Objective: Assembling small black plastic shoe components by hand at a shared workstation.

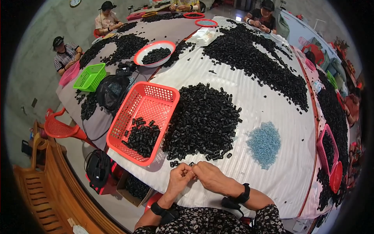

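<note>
Along the near edge of the bench (290, 183), the left hand (180, 180) and right hand (213, 178) meet tip to tip. Fingers of both are bent and pressed together, with scarcely any gap; whatever lies between them is hidden or too small to tell. Just beyond, a few loose black pieces (174, 163) lie on the white cover. Next comes the heap of black pieces (204, 121), spreading toward the middle of the bench. Beside it, at the left edge, stands the red basket (157, 93), its near end filled with black pieces and its far end bare mesh. Between the heap and the right edge lies the separate heap of blue pieces (265, 144). Judged from these amounts, the handwork is under way with much left: far more black pieces lie loose than in the basket, and the blue supply is ample. Whether those in the basket are finished cannot be told. Farther off, a red-rimmed basin (161, 45) holds more black pieces, and a broad black spread (249, 50) runs from the far edge toward the right edge. A co-worker (266, 16) sits beyond the far edge.
</note>
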